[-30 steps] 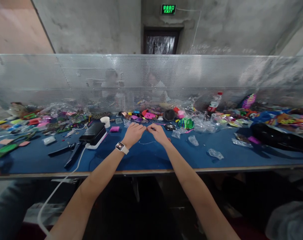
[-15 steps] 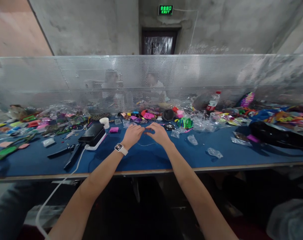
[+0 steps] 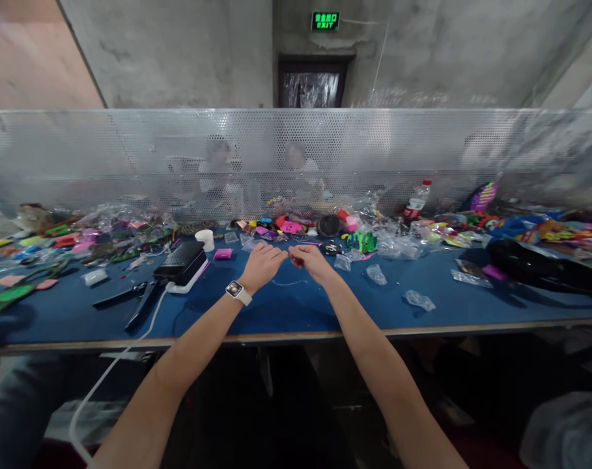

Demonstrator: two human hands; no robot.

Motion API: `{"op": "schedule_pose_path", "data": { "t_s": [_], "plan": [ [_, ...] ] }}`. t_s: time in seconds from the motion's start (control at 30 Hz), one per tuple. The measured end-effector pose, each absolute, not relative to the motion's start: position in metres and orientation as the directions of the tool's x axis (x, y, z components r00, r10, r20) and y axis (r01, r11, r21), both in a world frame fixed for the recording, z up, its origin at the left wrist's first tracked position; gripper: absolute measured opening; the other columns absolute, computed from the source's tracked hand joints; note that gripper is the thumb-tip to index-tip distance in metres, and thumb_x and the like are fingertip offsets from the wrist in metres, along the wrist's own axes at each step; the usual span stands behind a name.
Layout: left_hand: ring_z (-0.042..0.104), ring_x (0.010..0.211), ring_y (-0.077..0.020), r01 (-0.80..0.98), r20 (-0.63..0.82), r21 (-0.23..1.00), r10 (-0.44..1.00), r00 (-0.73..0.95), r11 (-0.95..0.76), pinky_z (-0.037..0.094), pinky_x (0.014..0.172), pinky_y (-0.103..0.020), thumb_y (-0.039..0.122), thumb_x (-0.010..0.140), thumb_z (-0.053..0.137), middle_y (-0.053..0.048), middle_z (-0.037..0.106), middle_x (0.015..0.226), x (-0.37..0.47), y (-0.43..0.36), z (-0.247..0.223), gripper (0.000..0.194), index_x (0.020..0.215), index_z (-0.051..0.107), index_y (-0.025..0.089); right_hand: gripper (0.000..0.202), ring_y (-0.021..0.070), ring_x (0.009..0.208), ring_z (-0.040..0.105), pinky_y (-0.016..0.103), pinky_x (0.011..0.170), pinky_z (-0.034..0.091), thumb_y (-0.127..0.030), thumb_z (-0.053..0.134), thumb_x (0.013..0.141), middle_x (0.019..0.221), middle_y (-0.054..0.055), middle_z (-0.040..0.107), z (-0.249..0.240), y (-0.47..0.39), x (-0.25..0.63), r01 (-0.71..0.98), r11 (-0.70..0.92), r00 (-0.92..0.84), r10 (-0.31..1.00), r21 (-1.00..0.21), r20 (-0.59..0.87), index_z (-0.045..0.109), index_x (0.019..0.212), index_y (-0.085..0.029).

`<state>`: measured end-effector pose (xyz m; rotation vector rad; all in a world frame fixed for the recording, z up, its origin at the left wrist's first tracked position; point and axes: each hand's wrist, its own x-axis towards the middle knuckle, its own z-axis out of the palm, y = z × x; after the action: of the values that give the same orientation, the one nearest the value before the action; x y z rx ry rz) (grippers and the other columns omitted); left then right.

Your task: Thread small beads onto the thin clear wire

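Over the middle of the blue table, my left hand [image 3: 265, 264] and my right hand [image 3: 311, 260] meet at the fingertips. The left fingers are closed in a pinch, with a white-strapped watch [image 3: 235, 289] on that wrist. My right fingers are curled and pinched too. Whatever lies between the fingertips is too small to make out. Just below the hands runs a thin pale strand [image 3: 290, 283]; whether it reaches the fingers cannot be told. A pink packet [image 3: 223, 253] lies left of my left hand, and a small clear bag [image 3: 342, 262] right of my right hand.
To the left are a black box-shaped device [image 3: 180, 262], a white cable [image 3: 155, 316] and a white cup [image 3: 204, 240]. Colourful clutter lines the perforated screen [image 3: 374, 150]. A bottle [image 3: 415, 200] and a shiny black object [image 3: 540, 264] are at right.
My right thumb and fingers, apart before, have closed into a pinch and curled inward. My left hand has shifted slightly right, its fingertips now against the right ones.
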<state>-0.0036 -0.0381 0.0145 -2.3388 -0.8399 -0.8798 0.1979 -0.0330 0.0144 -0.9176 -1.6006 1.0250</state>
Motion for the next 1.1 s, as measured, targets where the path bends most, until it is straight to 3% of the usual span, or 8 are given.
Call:
{"op": "schedule_pose_path", "data": {
  "t_s": [0.13,0.23,0.33,0.5,0.6,0.83,1.0,1.1],
  "plan": [
    [0.065,0.084,-0.0211,0.733,0.733,-0.110,0.443,0.516,-0.672,0.039,0.081,-0.039,0.026,0.112,0.046,-0.007,0.074,0.089,-0.001,-0.030,0.007,0.033,0.095,0.073,0.020,0.043,0.0171,0.061,0.059,0.031,0.061,0.048,-0.063,0.076,0.088,0.071,0.002,0.068,0.010,-0.035,0.196,0.295,0.567,-0.047,0.813,-0.769,0.581,0.071,0.082,-0.021],
    [0.068,0.086,-0.0216,0.730,0.728,-0.048,0.477,0.493,-0.682,0.042,0.081,-0.038,0.026,0.111,0.049,-0.008,0.076,0.094,-0.002,-0.027,0.004,0.029,0.098,0.074,0.019,0.022,0.0197,0.075,0.067,0.034,0.072,0.055,-0.044,0.073,0.095,0.094,0.006,0.075,0.008,-0.036,0.196,0.434,0.705,-0.113,0.661,-0.562,0.742,0.078,0.102,-0.023],
    [0.069,0.089,-0.0223,0.728,0.730,-0.024,0.486,0.481,-0.685,0.044,0.081,-0.038,0.026,0.110,0.050,-0.009,0.078,0.096,-0.004,-0.027,0.004,0.027,0.099,0.074,0.019,0.018,0.0213,0.086,0.070,0.036,0.081,0.057,-0.032,0.065,0.102,0.104,0.008,0.075,0.007,-0.036,0.199,0.491,0.763,-0.226,0.578,-0.420,0.784,0.081,0.102,-0.025],
    [0.068,0.087,-0.0217,0.729,0.719,-0.034,0.490,0.493,-0.684,0.043,0.081,-0.037,0.026,0.111,0.048,-0.008,0.077,0.094,-0.004,-0.029,0.007,0.030,0.100,0.075,0.019,0.015,0.0260,0.105,0.070,0.041,0.096,0.056,-0.026,0.065,0.103,0.117,0.010,0.075,0.010,-0.035,0.201,0.580,0.751,-0.297,0.555,-0.315,0.777,0.079,0.103,-0.024],
    [0.068,0.088,-0.0219,0.747,0.707,-0.040,0.509,0.491,-0.664,0.042,0.081,-0.037,0.027,0.111,0.048,-0.008,0.076,0.094,-0.003,-0.030,0.008,0.029,0.101,0.075,0.019,0.012,0.0274,0.104,0.070,0.044,0.099,0.054,-0.023,0.065,0.102,0.104,0.009,0.078,0.010,-0.035,0.198,0.602,0.721,-0.282,0.593,-0.343,0.754,0.077,0.101,-0.024],
    [0.068,0.093,-0.0228,0.783,0.633,-0.029,0.594,0.496,-0.622,0.041,0.085,-0.038,0.025,0.110,0.049,-0.007,0.076,0.095,-0.005,-0.031,0.013,0.030,0.095,0.074,0.020,0.014,0.0211,0.080,0.076,0.032,0.075,0.055,-0.019,0.062,0.093,0.084,0.004,0.078,0.002,-0.031,0.191,0.360,0.593,-0.167,0.800,-0.720,0.576,0.073,0.101,-0.019],
    [0.069,0.095,-0.0223,0.782,0.630,0.056,0.629,0.455,-0.621,0.042,0.088,-0.037,0.025,0.110,0.049,-0.007,0.077,0.100,-0.007,-0.030,0.013,0.029,0.097,0.075,0.021,0.041,0.0213,0.090,0.074,0.034,0.085,0.054,-0.003,0.064,0.078,0.093,0.003,0.080,0.001,-0.031,0.195,0.455,0.669,-0.240,0.727,-0.588,0.643,0.075,0.113,-0.021],
    [0.069,0.096,-0.0223,0.762,0.624,0.062,0.621,0.474,-0.644,0.043,0.088,-0.037,0.025,0.110,0.049,-0.008,0.077,0.102,-0.006,-0.032,0.013,0.028,0.100,0.076,0.020,0.033,0.0219,0.093,0.071,0.036,0.090,0.055,-0.003,0.069,0.081,0.096,0.005,0.077,0.003,-0.030,0.201,0.533,0.686,-0.263,0.690,-0.495,0.674,0.077,0.106,-0.022]
  ]
}}
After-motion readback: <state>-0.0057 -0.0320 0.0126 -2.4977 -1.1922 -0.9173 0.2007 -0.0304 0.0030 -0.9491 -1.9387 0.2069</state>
